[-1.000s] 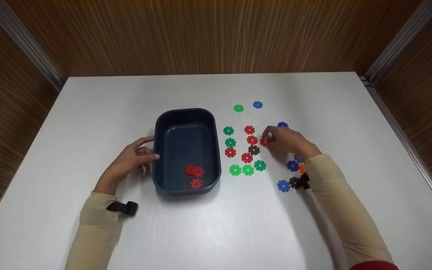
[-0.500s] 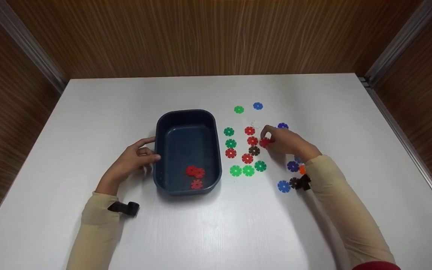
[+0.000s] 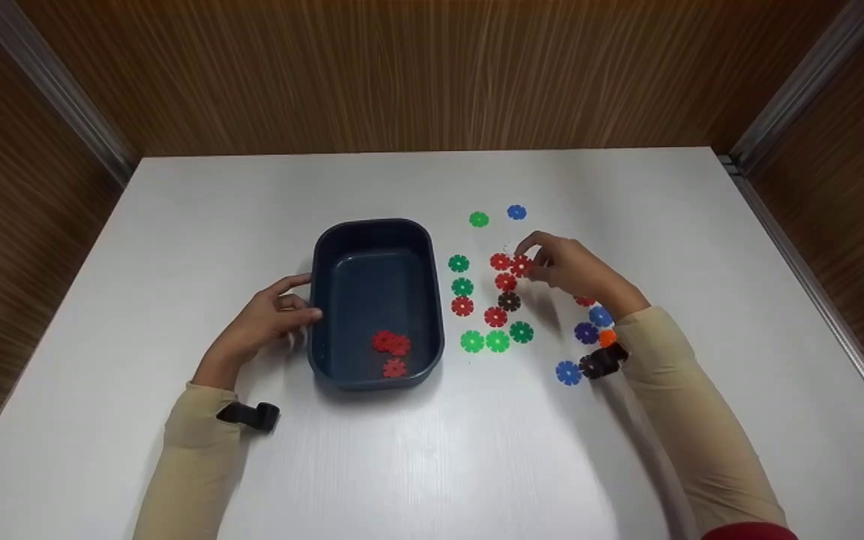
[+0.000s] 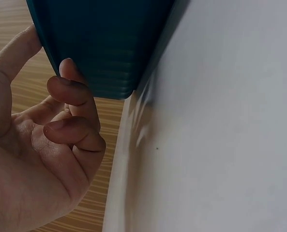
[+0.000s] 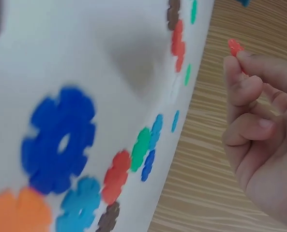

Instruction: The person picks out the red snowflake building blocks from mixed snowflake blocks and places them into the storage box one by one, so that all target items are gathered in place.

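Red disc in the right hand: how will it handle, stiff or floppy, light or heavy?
The red disc is probably stiff: pinched at one edge by the right hand, it shows no sag. It looks thin and notched, so likely light. Its flat shape suggests sliding rather than rolling when pushed.

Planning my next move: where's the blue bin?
In the head view, the blue bin is just left of centre, between the left hand and the green discs.

A dark blue rectangular tub (image 3: 372, 300) with rounded corners stands upright left of centre. Red flower-edged discs (image 3: 400, 346) lie at its near right, some overlapping. Farther right, the right hand (image 3: 573, 267) pinches another red disc (image 3: 520, 265) above the table (image 3: 432, 465).
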Demonstrator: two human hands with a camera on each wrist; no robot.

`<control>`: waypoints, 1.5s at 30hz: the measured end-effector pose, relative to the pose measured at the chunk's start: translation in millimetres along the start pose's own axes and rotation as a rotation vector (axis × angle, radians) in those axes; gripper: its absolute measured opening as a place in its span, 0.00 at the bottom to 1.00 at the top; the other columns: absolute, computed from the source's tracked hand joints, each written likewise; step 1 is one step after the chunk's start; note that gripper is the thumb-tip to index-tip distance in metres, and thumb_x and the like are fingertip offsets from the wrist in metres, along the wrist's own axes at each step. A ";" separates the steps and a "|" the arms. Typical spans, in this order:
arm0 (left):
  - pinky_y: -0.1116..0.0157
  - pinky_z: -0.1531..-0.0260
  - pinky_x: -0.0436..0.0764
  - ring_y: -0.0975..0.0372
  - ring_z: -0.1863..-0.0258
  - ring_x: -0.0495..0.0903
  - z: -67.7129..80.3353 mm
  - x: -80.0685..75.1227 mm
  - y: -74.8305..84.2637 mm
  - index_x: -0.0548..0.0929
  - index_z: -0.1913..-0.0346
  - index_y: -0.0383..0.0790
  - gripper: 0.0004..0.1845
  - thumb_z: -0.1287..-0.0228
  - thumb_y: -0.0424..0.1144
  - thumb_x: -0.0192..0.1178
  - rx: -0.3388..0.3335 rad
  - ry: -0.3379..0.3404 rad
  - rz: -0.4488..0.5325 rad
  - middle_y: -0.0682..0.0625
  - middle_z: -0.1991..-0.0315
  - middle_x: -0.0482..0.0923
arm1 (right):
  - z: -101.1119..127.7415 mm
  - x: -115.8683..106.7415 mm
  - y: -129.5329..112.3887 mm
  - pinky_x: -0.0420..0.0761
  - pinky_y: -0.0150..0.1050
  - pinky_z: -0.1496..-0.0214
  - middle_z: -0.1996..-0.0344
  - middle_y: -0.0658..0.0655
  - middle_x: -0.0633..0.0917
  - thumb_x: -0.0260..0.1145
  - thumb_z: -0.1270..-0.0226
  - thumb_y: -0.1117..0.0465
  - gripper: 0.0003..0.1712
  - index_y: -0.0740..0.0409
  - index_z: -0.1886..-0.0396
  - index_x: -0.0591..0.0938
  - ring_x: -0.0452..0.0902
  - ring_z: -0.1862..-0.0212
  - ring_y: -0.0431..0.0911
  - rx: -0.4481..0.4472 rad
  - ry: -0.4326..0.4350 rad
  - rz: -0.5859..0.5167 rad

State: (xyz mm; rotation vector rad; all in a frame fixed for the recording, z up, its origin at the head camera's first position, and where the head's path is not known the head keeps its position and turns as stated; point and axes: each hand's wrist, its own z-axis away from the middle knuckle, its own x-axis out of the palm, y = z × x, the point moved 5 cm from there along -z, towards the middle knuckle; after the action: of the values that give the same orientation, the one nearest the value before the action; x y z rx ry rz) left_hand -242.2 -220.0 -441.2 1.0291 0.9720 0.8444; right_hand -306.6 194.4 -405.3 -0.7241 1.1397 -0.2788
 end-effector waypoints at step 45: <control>0.68 0.76 0.72 0.66 0.77 0.75 -2.5 0.5 2.3 0.59 0.27 0.38 0.38 0.37 0.37 0.64 0.004 -0.007 -0.005 0.59 0.71 0.76 | 11.4 87.3 -120.2 0.76 0.33 0.69 0.67 0.57 0.79 0.61 0.32 0.65 0.16 0.56 0.45 0.76 0.72 0.73 0.43 -0.379 -0.079 -0.253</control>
State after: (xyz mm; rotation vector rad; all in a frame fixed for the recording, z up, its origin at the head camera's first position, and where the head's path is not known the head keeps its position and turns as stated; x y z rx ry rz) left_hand -244.6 -218.1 -439.7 1.0324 0.9704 0.8343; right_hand -241.8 61.3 -387.9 -1.2089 1.0365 -0.2463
